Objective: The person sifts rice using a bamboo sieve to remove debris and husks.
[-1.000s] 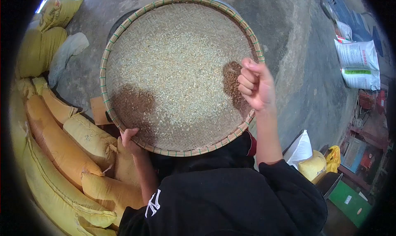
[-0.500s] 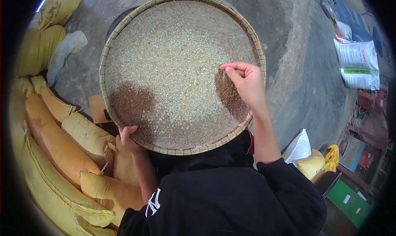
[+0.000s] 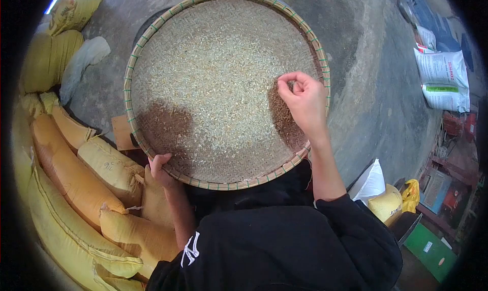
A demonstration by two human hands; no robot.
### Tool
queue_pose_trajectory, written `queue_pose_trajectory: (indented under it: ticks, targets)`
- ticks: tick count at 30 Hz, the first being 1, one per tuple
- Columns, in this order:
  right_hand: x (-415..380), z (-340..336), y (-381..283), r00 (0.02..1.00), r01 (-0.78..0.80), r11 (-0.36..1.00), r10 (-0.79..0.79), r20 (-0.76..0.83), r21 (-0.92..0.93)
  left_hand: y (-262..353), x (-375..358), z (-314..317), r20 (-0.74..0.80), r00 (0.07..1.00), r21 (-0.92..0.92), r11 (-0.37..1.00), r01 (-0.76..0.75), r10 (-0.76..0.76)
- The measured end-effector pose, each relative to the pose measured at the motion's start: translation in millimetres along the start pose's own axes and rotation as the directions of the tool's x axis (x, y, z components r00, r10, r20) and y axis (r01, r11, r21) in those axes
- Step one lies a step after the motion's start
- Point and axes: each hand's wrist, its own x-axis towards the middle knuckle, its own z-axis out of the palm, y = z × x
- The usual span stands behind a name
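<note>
A wide round woven winnowing basket (image 3: 213, 183) with a bamboo rim bound in green fills the middle of the view. Pale grains (image 3: 213, 87) lie spread over its mesh, thickest at the centre. My left hand (image 3: 160, 170) grips the rim at the lower left, thumb on top and fingers hidden beneath. Over the basket's right side is my right hand (image 3: 303, 100), its thumb and forefinger pinched together. Whatever sits between those fingertips is too small to make out. Dark shadows fall on the mesh near both hands.
Stuffed yellow and orange sacks (image 3: 76, 164) are piled along the left. Printed white bags (image 3: 443, 80) stand at the far right, with red machinery (image 3: 457, 133) below. A green box (image 3: 429, 250) and a white sack (image 3: 368, 181) are at the lower right. Grey concrete floor (image 3: 376, 87) surrounds the basket.
My right hand has shifted slightly to the right, its fingers still pinched and a little more curled. The left hand keeps its hold on the rim.
</note>
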Motion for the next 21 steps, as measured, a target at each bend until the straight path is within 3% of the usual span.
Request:
queue_pose_trajectory:
  ticks: [12, 15, 16, 18, 19, 21]
  targets:
    - [-2, 5, -8, 0.993, 0.09, 0.987, -0.078, 0.092, -0.13, 1, 0, 6, -0.025, 1.0, 0.018, 1.0, -0.015, 0.015]
    - [2, 0, 2, 0.995, 0.048, 0.998, -0.045, 0.093, -0.038, 0, 1, 2, -0.028, 1.0, -0.003, 1.0, 0.008, -0.008]
    - [3, -4, 8, 0.991, -0.02, 0.987, -0.001, 0.132, 0.158, -1, 2, 0, -0.029, 1.0, 0.0, 1.0, 0.006, -0.006]
    - [1, -10, 3, 0.972, -0.185, 0.81, 0.068, 0.224, 0.557, -1, 2, 1, -0.038, 0.999, 0.007, 1.0, 0.007, -0.006]
    - [0, -15, 5, 0.972, -0.185, 0.81, 0.067, 0.226, 0.556, -1, 1, 1, -0.046, 0.999, 0.011, 1.0, 0.01, -0.01]
    - [0, -32, 12, 0.863, -0.5, 0.376, 0.133, 0.488, 0.78, -3, 2, -3, -0.063, 0.998, 0.016, 1.0, -0.011, 0.012]
